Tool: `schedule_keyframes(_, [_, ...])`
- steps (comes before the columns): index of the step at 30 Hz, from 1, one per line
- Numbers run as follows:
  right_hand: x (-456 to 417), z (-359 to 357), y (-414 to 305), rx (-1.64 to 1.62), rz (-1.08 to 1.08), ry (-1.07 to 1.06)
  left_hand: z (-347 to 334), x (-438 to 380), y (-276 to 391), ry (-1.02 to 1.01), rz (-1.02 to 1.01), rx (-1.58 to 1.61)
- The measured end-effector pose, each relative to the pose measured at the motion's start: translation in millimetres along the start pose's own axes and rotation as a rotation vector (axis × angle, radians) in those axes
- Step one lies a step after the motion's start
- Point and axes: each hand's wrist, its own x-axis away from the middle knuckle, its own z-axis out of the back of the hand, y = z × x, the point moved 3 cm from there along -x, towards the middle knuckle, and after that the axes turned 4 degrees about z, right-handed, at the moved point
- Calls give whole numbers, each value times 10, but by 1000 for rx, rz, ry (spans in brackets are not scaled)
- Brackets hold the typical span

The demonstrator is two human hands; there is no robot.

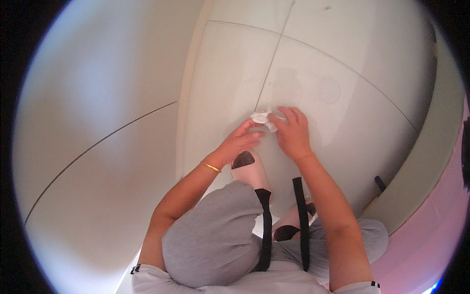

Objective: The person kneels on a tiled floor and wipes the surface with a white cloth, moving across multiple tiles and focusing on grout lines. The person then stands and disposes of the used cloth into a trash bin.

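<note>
A crumpled white tissue-like piece [260, 117] lies between my two hands, above the tiled floor. My right hand [293, 130] pinches it at the right side with bent fingers, and part of it shows below the thumb. At its lower left edge are the fingertips of my left hand [240, 141]. The thumb of that hand is spread away from its other fingers. Whether the left fingertips grip the piece or only touch it cannot be made out. A gold-coloured bangle [211, 167] circles my left wrist.
Large pale floor tiles [235, 58] with dark joints lie ahead. A pale wall [110, 110] rises at left, and a curved grey-green edge [415, 183] runs along the right. Below my hands are pink slippers [253, 176], my grey-clad knee [213, 235] and hanging black straps [302, 220].
</note>
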Motion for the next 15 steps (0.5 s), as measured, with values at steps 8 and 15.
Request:
schedule_keyframes(8, [228,-456,181,5,241,82,202,-26,-265,30,15,-267])
schedule_keyframes(15, [-237,-303,543,136,246,173,344,-9,-392,196,-130,-325])
